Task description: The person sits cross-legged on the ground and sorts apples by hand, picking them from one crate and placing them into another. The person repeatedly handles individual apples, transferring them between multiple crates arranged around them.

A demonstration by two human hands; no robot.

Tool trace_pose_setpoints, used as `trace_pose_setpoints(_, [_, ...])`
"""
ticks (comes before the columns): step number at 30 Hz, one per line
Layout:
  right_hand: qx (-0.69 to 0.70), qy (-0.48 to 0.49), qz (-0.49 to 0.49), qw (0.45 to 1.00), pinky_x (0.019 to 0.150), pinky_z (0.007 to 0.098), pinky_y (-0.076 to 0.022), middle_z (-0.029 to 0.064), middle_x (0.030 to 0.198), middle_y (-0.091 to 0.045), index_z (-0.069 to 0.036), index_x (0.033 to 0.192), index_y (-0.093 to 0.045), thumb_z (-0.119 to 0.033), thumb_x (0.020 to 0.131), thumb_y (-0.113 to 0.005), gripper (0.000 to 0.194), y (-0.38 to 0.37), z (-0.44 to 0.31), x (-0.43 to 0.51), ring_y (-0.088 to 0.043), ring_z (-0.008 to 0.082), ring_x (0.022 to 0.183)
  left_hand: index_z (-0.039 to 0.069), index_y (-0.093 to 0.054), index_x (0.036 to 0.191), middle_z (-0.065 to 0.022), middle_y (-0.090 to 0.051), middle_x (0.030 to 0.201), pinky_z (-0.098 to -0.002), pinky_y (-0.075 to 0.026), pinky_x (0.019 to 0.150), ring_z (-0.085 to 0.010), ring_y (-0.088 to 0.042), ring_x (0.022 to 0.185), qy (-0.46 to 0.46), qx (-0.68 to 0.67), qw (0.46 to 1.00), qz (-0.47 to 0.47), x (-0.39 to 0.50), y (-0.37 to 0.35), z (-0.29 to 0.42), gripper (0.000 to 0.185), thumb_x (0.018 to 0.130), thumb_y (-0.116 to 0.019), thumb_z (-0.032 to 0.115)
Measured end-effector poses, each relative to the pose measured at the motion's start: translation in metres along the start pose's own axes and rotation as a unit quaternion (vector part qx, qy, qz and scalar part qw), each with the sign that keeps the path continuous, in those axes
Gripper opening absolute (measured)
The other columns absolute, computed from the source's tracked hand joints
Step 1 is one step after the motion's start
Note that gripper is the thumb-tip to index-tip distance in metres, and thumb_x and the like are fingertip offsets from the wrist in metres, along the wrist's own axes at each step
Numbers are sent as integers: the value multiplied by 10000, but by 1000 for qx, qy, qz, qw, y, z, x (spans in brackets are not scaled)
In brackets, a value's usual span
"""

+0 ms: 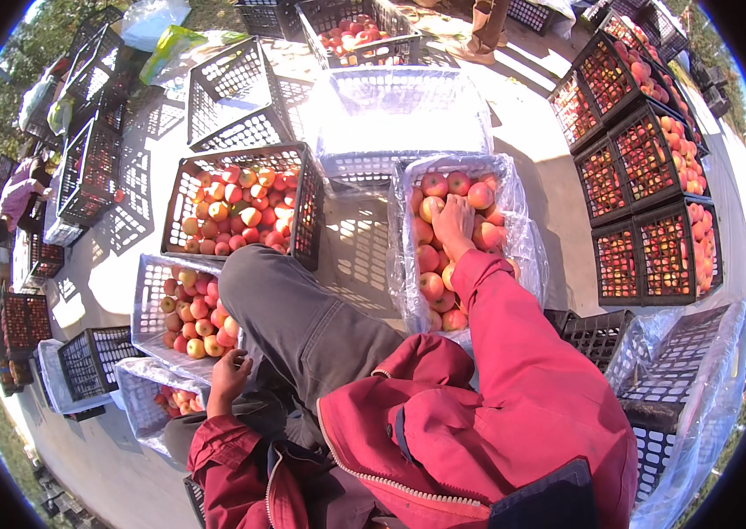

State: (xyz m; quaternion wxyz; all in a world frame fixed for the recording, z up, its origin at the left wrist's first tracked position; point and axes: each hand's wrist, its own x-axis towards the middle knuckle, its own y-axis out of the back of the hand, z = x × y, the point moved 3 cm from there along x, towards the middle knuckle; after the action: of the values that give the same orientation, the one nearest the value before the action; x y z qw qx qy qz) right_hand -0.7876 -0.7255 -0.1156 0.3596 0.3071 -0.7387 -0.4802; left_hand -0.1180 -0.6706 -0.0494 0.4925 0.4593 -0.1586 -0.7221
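Observation:
My right hand (pixel 454 225) reaches down into a plastic-lined crate (pixel 397 264) of red and yellow apples (pixel 431 286). Its fingers bend down among the top apples, touching them; whether they grip one is hidden. The clear liner (pixel 532 244) drapes over the crate's sides. My left hand (pixel 230 378) hangs with fingers loosely bent and apart, holding nothing. It is beside another lined crate (pixel 148 291) with apples (pixel 194 314), to the left of my raised knee. Beyond the knee stands an unlined black crate (pixel 310 218) holding many apples (pixel 241 208).
An empty lined crate (pixel 406 112) and a bare black crate (pixel 227 86) stand ahead. Stacked apple crates (pixel 637 172) rise at the right. A lined crate (pixel 677 370) sits near my right elbow. People work at the far left (pixel 19 192); another person's legs (pixel 482 30) show ahead.

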Motion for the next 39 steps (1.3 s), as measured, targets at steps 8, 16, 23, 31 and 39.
trace_pose_setpoints(8, [-143, 43, 40, 988, 1030, 512, -466, 131, 1074, -760, -81, 1075, -693, -670, 994, -662, 596, -15, -9, -10, -673, 314, 1128, 69, -741, 1378, -233, -801, 1225, -485, -604, 1005, -394, -772, 1154, 5, 115, 992, -59, -10, -2, 12, 537, 986, -757, 436])
trace_pose_setpoints(16, [-163, -2, -41, 986, 1041, 513, -499, 155, 1209, -762, -63, 1207, -674, -660, 1036, -624, 623, 5, -22, -10, -703, 323, 1194, 105, -730, 1400, -254, -780, 1237, -516, -589, 998, -418, -756, 1158, -84, 135, 987, -20, -12, -27, 36, 483, 1019, -708, 401])
trace_pose_setpoints(23, [-125, -82, -147, 978, 1082, 598, -507, 230, 1371, -718, 17, 1178, -772, -614, 1053, -593, 668, 30, -24, -10, -668, 387, 1299, 115, -753, 1362, -249, -770, 1274, -527, -575, 1028, -435, -736, 1207, -94, 115, 987, -57, -35, -39, 73, 462, 995, -718, 394])
trace_pose_setpoints(31, [241, 173, 69, 953, 937, 526, -534, 219, 1030, -751, 18, 942, -777, -304, 1101, -590, 406, 45, -127, 29, -694, 417, 1032, 93, -759, 1393, -229, -768, 1339, -445, -536, 1104, -377, -730, 1267, -172, -59, 980, -85, 3, -99, 99, 480, 1023, -697, 393])
trace_pose_setpoints(39, [541, 210, -283, 764, 1095, 416, -535, 225, 1301, -776, 1, 1324, -743, -360, 1154, -535, 450, 81, -334, -84, -730, 343, 1257, 86, -754, 1400, -223, -767, 1349, -438, -532, 1107, -365, -726, 1272, -202, -56, 973, -94, -11, -95, 117, 479, 1029, -695, 383])
